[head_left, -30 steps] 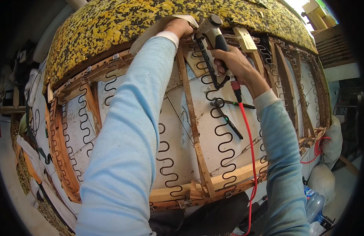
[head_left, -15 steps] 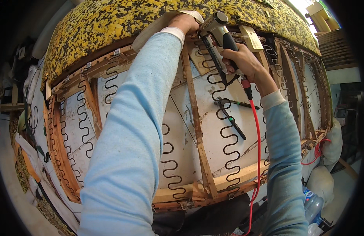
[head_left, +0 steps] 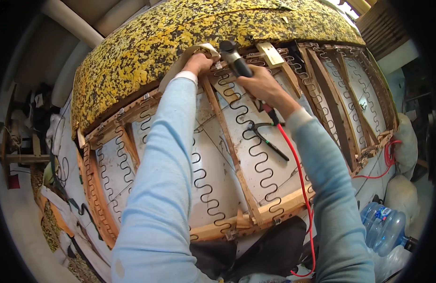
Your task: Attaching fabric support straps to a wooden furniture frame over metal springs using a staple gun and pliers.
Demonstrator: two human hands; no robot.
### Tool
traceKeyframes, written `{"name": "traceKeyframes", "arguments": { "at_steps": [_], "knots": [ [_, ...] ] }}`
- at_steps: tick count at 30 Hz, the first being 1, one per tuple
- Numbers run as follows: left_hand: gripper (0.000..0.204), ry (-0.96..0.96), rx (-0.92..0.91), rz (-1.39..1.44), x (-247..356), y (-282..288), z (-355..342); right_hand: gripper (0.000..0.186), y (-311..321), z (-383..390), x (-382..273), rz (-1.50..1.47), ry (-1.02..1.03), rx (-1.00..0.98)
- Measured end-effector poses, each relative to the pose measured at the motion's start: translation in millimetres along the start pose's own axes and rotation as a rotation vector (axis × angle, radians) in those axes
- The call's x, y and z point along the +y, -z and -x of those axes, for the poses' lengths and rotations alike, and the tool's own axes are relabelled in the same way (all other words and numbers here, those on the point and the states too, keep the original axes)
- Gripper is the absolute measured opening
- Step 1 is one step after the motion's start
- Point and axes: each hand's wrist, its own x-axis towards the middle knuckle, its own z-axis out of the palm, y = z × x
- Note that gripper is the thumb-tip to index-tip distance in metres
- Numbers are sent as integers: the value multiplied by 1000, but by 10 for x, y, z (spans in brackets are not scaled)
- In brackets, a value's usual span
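At the upper edge of the wooden frame [head_left: 228,142], just below the yellow-flecked foam [head_left: 147,54], work is under way. Left hand [head_left: 199,63]: fingers drawn together at the pale strip [head_left: 177,67]; fingertips hidden, so a pinch cannot be confirmed. Right hand [head_left: 266,87]: closed round the grip of the staple gun [head_left: 238,64], whose head stands just beside the left hand. Change noted: within the last half second the gun has been turned, its magazine, earlier exposed, now out of sight; the left hand remains at the strip. Assessment: the tool's angle appears altered while the strip is steadied; contact beneath the gun cannot be verified. Red air hose [head_left: 294,150] trails below.
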Motion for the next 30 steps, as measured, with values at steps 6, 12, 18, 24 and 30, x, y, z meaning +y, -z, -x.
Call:
{"name": "traceKeyframes", "arguments": {
  "at_steps": [6,12,18,24,30],
  "knots": [
    [82,-33,129,108,459,148,1175,21,899,1732,-19,-579,-48,163],
    [95,-558,123,-106,1313,-467,2561,11,1305,3173,450,-122,-326,571],
    [103,-501,69,-94,1720,-779,2680,55,1020,4687,1535,362,-394,736],
    [106,-649,155,-130,1745,-796,2904,60,230,5793,2220,617,-677,766],
    [107,-624,131,-152,1700,-1038,2945,69,-236,6104,2641,555,-977,757]
  ]
}}
